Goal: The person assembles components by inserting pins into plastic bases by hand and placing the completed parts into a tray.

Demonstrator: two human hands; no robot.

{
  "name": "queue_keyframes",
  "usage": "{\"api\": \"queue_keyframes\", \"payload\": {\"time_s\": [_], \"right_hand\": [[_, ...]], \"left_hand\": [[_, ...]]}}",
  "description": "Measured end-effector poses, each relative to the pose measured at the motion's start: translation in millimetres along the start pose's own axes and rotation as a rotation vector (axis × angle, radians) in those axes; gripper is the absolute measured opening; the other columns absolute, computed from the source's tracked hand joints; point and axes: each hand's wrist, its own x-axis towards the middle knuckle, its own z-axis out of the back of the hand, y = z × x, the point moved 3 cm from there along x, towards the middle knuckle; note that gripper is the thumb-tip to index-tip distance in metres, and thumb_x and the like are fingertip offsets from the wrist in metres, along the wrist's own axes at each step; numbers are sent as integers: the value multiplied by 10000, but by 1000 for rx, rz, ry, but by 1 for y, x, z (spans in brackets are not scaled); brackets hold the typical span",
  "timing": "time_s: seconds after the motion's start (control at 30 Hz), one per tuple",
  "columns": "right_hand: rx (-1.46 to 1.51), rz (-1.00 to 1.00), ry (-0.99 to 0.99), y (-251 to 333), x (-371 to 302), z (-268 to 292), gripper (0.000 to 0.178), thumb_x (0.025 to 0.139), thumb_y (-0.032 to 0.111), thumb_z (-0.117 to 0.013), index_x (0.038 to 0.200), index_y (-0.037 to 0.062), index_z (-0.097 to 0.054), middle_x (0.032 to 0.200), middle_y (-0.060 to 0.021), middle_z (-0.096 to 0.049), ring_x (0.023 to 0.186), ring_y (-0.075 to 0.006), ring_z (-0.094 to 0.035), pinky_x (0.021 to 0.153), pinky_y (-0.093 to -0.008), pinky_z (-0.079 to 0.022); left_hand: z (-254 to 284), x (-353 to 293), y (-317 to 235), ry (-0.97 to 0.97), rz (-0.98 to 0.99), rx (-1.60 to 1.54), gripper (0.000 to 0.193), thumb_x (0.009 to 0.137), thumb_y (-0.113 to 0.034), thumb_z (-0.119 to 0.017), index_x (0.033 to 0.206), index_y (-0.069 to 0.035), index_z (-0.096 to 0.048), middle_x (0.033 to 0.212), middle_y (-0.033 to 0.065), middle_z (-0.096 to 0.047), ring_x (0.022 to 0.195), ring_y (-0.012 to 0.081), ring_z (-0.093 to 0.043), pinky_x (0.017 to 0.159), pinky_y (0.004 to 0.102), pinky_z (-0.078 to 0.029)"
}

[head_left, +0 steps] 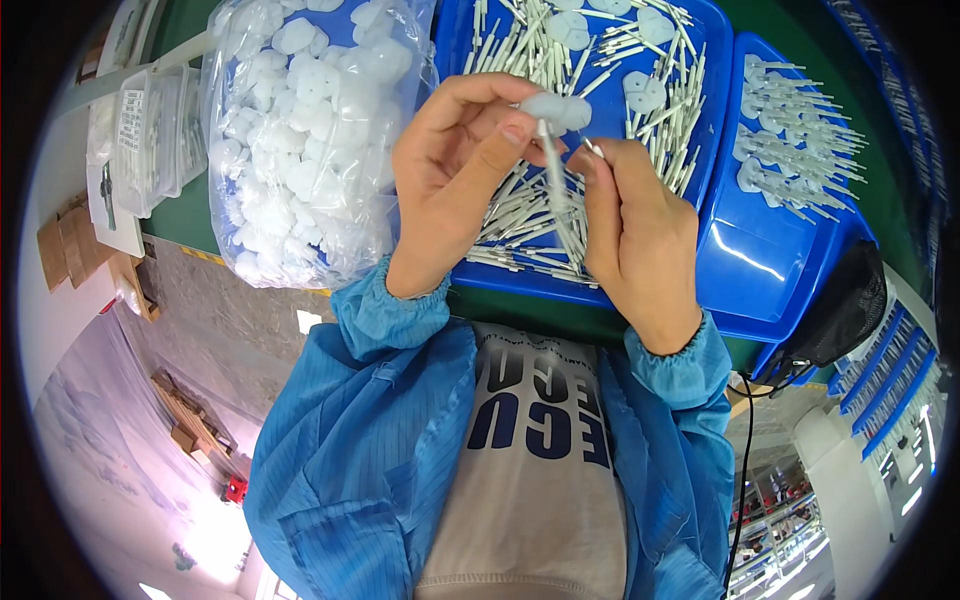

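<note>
My left hand (455, 175) pinches a translucent white plastic piece with rounded lobes (556, 110) between thumb and fingers. A white rod (555, 185), smeared by motion, hangs below that piece. Close on the right, my right hand (635, 225) is closed with thumb and forefinger on a thin white rod with a shiny tip (594, 148). The tip points at the plastic piece; whether they touch, I cannot tell. Both hands are above a blue tray (722, 95) holding many loose white rods (520, 225) and several plastic pieces (655, 27).
Left of the tray, a clear plastic bag (225, 150) is full of similar white pieces (310, 90). A second blue tray (735, 255) on the right holds pieces with rods attached (800, 140). A black mesh bag (845, 310) and clear plastic boxes (150, 140) flank the table.
</note>
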Motion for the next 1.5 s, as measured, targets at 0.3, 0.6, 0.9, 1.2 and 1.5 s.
{"api": "queue_keyframes", "payload": {"time_s": [0.3, 0.6, 0.9, 1.2, 1.5], "right_hand": [[-45, -95, 19, 5, -3, 3, 63, 939, 87, -654, 958, 56, -602, 643, -117, -621, 516, -307, -631, 452, -373, -469], [83, -76, 101, 2, 5, 15, 75, 979, 94, -603, 1004, 24, -594, 696, -148, -628, 565, -324, -649, 486, -356, -478], [781, -318, 305, -18, -3, 2, 111, 1016, 163, -567, 1026, 55, -588, 706, -122, -598, 552, -248, -615, 473, -312, -432], [-136, 91, -19, 10, -15, 0, 177, 925, -10, -611, 1100, 16, -607, 704, -129, -638, 501, -278, -627, 479, -352, -474], [-166, 221, -15, -8, -14, 9, 270, 809, 66, -730, 1063, 61, -639, 735, -85, -570, 630, -252, -591, 545, -374, -471]], "left_hand": [[-5, 1, 3, 31, -49, 22, 241, 979, -8, -587, 1211, 58, -570, 1169, 164, -658, 1042, 212, -675, 901, 293, -560], [-12, -2, -8, 93, -152, 323, 269, 881, 104, -659, 1143, 63, -619, 1164, 127, -598, 1085, 220, -666, 948, 313, -565], [-10, -1, -2, 75, -121, 100, 180, 877, 94, -681, 1051, 81, -634, 1121, 142, -602, 1034, 209, -672, 870, 299, -605], [-6, 0, -12, 215, -349, 431, 256, 810, 11, -775, 1044, 42, -677, 1049, 162, -663, 925, 225, -696, 814, 295, -586], [-12, 5, -19, 223, -315, 566, 349, 713, -55, -869, 1033, -28, -734, 1089, 130, -616, 910, 188, -688, 699, 262, -571]]}}
